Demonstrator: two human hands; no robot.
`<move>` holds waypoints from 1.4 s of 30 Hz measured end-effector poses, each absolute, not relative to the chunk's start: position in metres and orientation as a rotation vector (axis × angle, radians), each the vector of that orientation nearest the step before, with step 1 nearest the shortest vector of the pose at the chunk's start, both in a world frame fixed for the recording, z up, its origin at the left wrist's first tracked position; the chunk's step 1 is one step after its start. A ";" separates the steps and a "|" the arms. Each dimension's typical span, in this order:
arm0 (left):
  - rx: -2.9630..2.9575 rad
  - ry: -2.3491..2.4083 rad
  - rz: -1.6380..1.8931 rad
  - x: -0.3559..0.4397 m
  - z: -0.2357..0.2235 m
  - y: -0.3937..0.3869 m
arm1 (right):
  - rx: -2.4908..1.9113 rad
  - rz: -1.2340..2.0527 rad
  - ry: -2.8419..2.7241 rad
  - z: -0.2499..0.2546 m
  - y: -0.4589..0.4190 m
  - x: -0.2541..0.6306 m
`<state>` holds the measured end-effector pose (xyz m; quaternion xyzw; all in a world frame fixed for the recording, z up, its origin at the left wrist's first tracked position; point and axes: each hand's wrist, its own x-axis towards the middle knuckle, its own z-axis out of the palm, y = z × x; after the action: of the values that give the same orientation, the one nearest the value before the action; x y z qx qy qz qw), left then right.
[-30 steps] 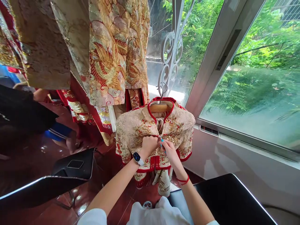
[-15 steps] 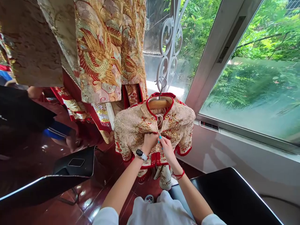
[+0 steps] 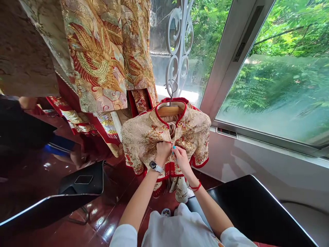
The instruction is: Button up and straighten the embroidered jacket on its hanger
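Embroidered clothes fill the upper left of the frame, and a short cream-and-gold jacket with red edging hangs at the centre. The jacket is on its hanger, facing the person, with both shoulders spread evenly; that much looks done. Its collar stands parted, and the front opening gapes from there down to the hands, so the upper part appears unfastened. Whether anything is joined at or below the hands cannot be told, since they cover that stretch; the work on the front seems partway at most.

The jacket lies directly behind both hands, touching them, its collar above them in the frame and its red fringe just below. The left hand, left of the opening, is curled nearly into a fist and seems to grip the front edge, though its fingertips are hidden. The right hand, just right of it, is drawn into a pinch at the opening; what exactly it pinches is too small to tell.
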<state>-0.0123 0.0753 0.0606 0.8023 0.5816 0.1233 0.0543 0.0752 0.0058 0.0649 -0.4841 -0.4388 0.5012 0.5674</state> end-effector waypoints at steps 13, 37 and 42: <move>2.488 1.800 0.255 0.000 0.082 0.060 | -1.070 1.072 -1.047 0.156 0.065 0.078; 1.350 1.577 1.995 -0.173 0.060 0.111 | -1.200 0.074 -1.030 0.093 0.132 0.278; 1.413 1.612 2.092 -0.164 0.049 0.097 | -1.186 0.205 -0.999 0.071 0.134 0.279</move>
<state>-0.1641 0.0975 0.0494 0.4706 0.5367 0.6965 0.0731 0.2787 0.1343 0.0709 -0.5344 -0.4501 0.0922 0.7095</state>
